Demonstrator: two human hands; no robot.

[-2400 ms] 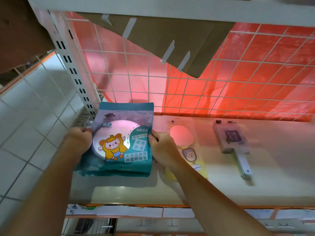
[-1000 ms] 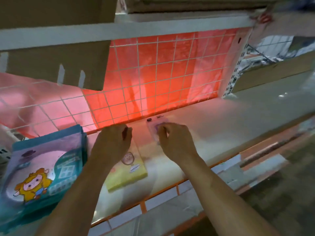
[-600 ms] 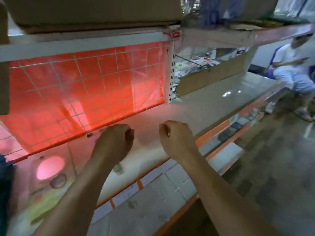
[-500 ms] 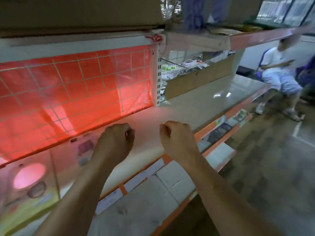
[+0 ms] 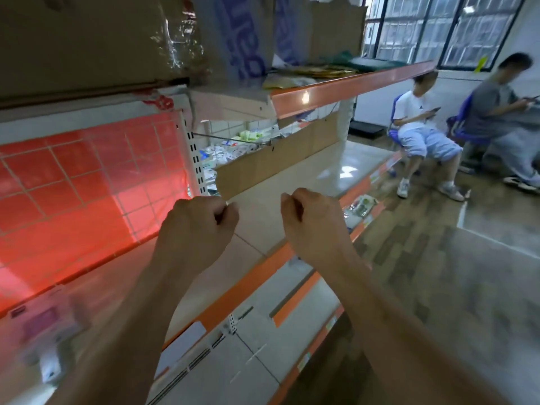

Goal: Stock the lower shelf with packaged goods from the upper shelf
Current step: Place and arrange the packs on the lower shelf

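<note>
Both hands up over shelf [image 5: 292, 182]. Left hand [image 5: 198, 226], right hand [image 5: 314, 225] balled into fists, nothing in either. Blurry pack [image 5: 43, 323] lies flat on shelf, bottom left, well apart from hands. More packs [image 5: 309, 73] on upper shelf [image 5: 350, 83]. Guessing flat, light, bendy, film probably slick, so pinch side edges, not middle.

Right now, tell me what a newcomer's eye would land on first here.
The glowing red backing panel behind its white wire grid dominates the left side. In the centre, the left hand and right hand hang side by side over the shelf, fingers curled, with nothing visible in them. At the far right sit two people.
</note>
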